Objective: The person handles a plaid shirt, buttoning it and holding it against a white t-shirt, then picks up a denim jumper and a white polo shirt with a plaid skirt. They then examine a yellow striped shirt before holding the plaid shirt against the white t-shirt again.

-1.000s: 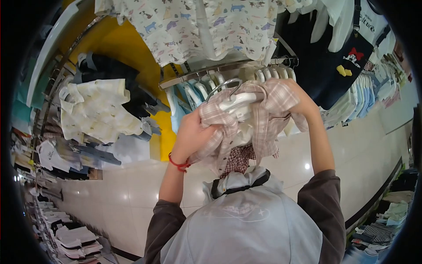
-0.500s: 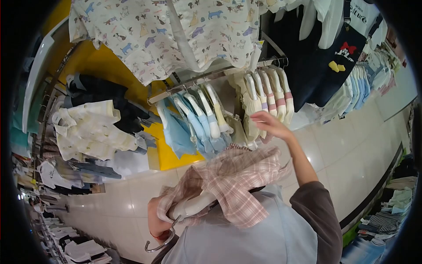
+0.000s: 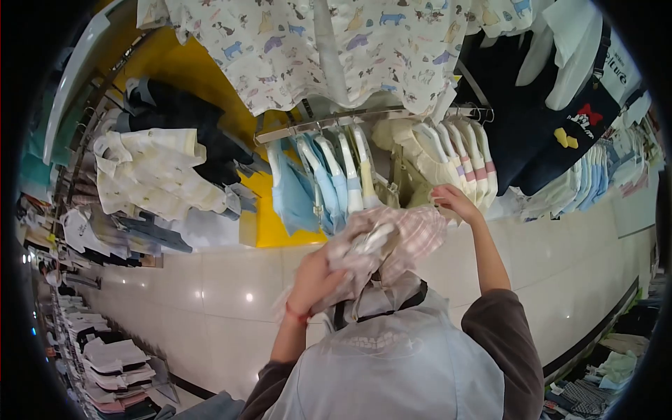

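My left hand [image 3: 313, 281] is closed around a bunched pink-and-white plaid shirt [image 3: 420, 234] in front of my chest. Within its folds shows a pale hanger [image 3: 376, 239], blurred by motion. To the right, my right hand [image 3: 455, 201] is raised with its fingers apart, just beyond the shirt's right edge. Its fingertips overlap the lower part of the cream garments [image 3: 428, 162], which hang on white hangers from the metal rail [image 3: 294, 129]. Left of these on the same rail hang several light-blue garments [image 3: 290, 199].
A white animal-print garment [image 3: 329, 49] hangs above the rail. Dark overalls [image 3: 535, 133] hang at right, a yellow patterned shirt [image 3: 150, 171] at left. Stacked folded clothes [image 3: 115, 357] lie at lower left, more clothes [image 3: 595, 395] at lower right. Between them runs a shiny tiled floor [image 3: 224, 301].
My left hand has moved up and right, bringing the plaid shirt and hanger closer to the rail; the hanger's hook no longer points down at lower left. The view has shifted, moving the racks rightward.
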Demonstrator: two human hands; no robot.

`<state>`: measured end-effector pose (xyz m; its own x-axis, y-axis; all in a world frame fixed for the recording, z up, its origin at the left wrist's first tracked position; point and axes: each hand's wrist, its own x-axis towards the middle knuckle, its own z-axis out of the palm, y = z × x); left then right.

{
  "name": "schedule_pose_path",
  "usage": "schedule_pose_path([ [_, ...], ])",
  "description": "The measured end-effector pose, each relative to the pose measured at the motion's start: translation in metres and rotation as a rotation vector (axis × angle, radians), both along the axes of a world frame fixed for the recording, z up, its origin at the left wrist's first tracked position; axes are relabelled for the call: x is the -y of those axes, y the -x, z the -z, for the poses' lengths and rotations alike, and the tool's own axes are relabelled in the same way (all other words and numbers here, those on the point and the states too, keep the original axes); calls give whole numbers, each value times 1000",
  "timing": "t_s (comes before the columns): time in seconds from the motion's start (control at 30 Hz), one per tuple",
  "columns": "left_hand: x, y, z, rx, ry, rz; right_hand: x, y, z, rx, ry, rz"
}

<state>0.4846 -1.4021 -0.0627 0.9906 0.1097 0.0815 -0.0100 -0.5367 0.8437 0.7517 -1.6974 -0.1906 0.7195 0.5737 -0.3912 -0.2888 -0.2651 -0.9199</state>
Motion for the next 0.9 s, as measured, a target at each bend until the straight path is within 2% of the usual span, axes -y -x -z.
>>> schedule_pose_path([
  [0.07,7,-48,29,-34,-100,65,-1,13,-28,-38,-259,109],
  [0.1,8,-71,40,-62,-175,83,-4,17,-31,125,-264,22],
  [0.17,4,-113,63,-59,-9,111,-10,23,-38,447,-264,-143],
  [0.2,4,-132,71,-62,73,129,-14,24,-45,614,-66,-158],
  [0.27,2,-167,74,-87,43,194,-18,26,-56,922,348,-181],
  [0.4,3,-221,74,-47,11,214,-20,8,-63,964,471,2],
  [0.43,1,-234,74,-99,-121,186,-22,3,-66,953,518,15],
  [0.47,0,-242,77,-93,-130,165,-24,-3,-73,939,565,27],
  [0.63,15,-265,54,-17,-181,123,-27,-17,-91,1018,671,120],
  [0.87,9,-292,66,-155,-400,97,-37,-15,-102,1036,769,194],
  [0.9,8,-292,75,-67,-448,60,-35,-15,-101,1035,774,192],
])
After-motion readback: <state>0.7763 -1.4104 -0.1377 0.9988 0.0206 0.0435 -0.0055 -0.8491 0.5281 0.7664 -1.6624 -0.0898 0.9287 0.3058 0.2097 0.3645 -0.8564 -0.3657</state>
